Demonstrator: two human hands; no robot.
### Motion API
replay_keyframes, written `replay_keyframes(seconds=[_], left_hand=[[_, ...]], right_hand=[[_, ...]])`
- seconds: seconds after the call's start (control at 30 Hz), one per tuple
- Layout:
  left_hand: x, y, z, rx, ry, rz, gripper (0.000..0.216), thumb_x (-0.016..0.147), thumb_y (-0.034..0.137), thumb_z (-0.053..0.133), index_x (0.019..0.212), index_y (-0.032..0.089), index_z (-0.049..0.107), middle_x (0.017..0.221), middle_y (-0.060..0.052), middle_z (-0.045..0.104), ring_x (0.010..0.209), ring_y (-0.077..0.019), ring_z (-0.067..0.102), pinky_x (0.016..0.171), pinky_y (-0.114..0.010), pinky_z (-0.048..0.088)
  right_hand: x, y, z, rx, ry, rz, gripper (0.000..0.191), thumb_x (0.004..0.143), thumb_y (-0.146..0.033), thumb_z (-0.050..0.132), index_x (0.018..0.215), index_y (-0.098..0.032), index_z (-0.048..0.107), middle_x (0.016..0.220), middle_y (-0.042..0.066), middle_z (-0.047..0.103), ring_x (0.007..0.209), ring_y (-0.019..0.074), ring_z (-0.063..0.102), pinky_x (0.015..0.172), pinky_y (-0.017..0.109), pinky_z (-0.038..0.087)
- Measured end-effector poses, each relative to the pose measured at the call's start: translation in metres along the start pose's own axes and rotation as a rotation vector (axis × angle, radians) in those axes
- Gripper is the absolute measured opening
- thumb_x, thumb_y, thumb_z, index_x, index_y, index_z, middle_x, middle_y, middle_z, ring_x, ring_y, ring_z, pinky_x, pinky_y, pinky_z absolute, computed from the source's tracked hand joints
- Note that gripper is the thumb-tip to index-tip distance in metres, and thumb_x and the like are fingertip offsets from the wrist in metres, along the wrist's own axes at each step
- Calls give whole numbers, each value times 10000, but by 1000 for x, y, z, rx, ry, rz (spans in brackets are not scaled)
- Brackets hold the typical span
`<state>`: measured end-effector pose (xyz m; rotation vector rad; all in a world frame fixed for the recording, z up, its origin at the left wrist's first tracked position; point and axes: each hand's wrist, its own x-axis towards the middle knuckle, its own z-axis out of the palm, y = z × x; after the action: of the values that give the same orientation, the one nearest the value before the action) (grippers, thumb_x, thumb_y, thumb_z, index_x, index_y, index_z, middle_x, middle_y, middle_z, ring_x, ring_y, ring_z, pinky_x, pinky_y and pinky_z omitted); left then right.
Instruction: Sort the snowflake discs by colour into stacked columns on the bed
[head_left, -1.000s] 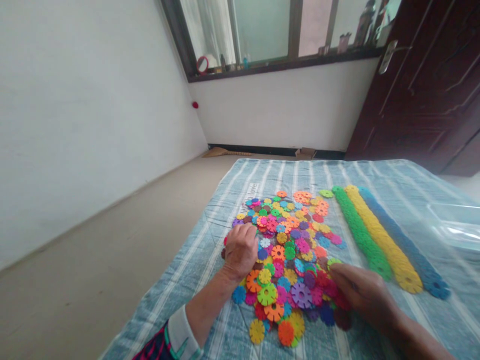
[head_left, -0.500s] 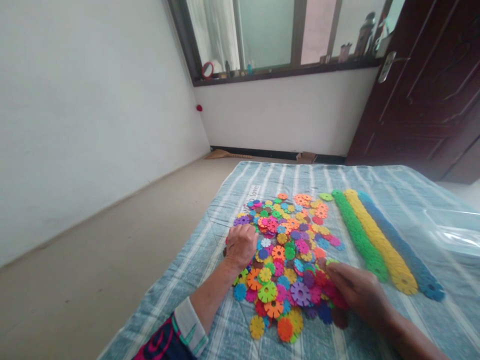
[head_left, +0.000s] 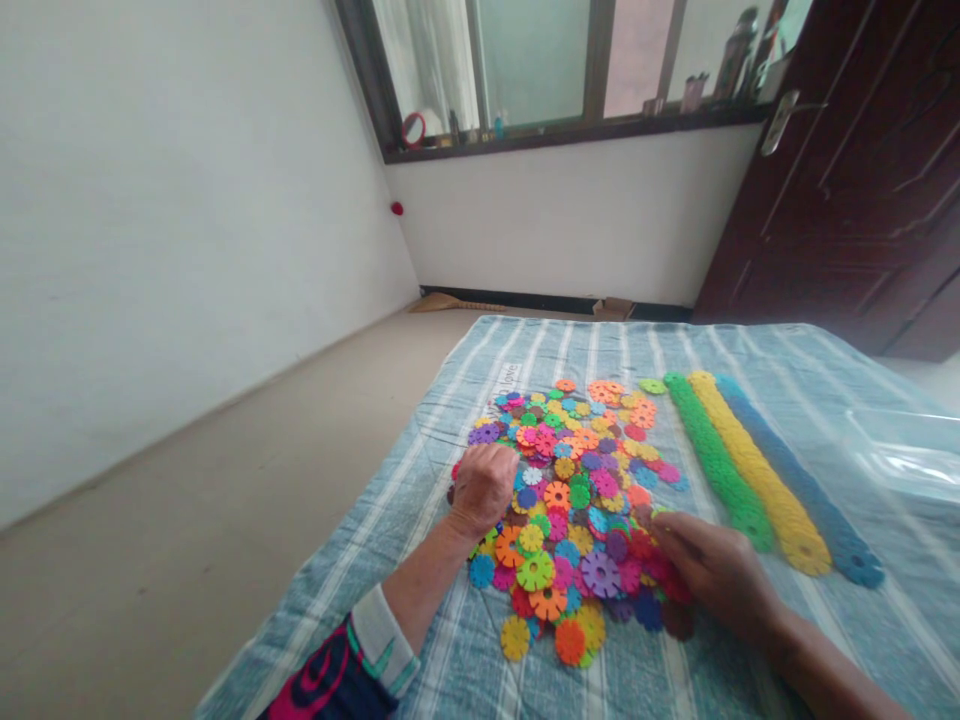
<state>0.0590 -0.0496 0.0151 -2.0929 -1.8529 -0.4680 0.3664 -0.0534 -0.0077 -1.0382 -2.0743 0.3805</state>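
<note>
A heap of colourful notched plastic discs (head_left: 557, 495) is spread over the striped bed cover. My left hand (head_left: 486, 485) rests at the heap's left side with its fingers curled down; whatever they hold is hidden beneath. On the right side of the heap, my right hand (head_left: 724, 568) is pinched, and the rim of a yellow-green disc (head_left: 659, 514) shows at its fingertips. Right of the heap lie three long overlapping rows of discs: a green row (head_left: 716, 460), a yellow row (head_left: 757, 470) and a blue row (head_left: 802, 480). One light green disc (head_left: 652, 386) lies beside the green row's far end.
A clear plastic container (head_left: 911, 455) stands at the right of the bed cover (head_left: 390, 580). Bare floor (head_left: 225, 510) and a white wall are on the left. Ahead are a window sill (head_left: 577, 132) with small items and a dark red door (head_left: 847, 190).
The view has tilted slightly, so the bed appears a little higher. My left hand has shifted slightly to the right; my right hand keeps nearly the same place at the heap.
</note>
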Motion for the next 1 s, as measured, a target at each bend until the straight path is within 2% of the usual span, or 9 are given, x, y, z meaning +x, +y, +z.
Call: replay_keyframes(seconds=[0.7,1.0], left_hand=[[-2,1,5,-49,31,50,273,956,223,414,763,177,601,761,-44,648,785,-195,587,750,-325,411],[-6,0,8,-75,88,92,259,942,210,439,740,177,596,731,-39,639,751,-187,577,726,-310,405]], right_hand=[[-1,0,2,10,9,17,301,924,-409,492,839,-215,706,690,11,727,531,135,657,500,196,502],[-4,5,4,30,-30,58,277,924,-387,495,886,-213,707,785,26,749,635,154,694,600,215,532]])
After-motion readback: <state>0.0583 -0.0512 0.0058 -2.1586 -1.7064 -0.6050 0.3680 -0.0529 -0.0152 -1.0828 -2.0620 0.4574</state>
